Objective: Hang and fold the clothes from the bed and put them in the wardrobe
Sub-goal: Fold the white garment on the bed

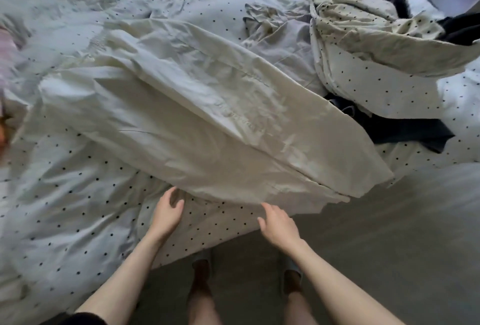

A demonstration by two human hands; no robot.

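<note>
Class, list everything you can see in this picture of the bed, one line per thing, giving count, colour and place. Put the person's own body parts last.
cream garment: one, plain cream, spread flat across the middle of the bed, its near edge by the hands
polka-dot bedding: one, white with small dark dots, rumpled, covering the bed
dotted cream garment: one, cream with dark dots, crumpled at upper right
dark clothes: at least two pieces, black or navy, right side, partly under the dotted garment
floor: one, grey-beige, lower right
slippers: two, pale blue, on the floor at the bed's edge
left hand: one, open, fingers at the cream garment's edge
right hand: one, open, fingertips at that edge
</note>
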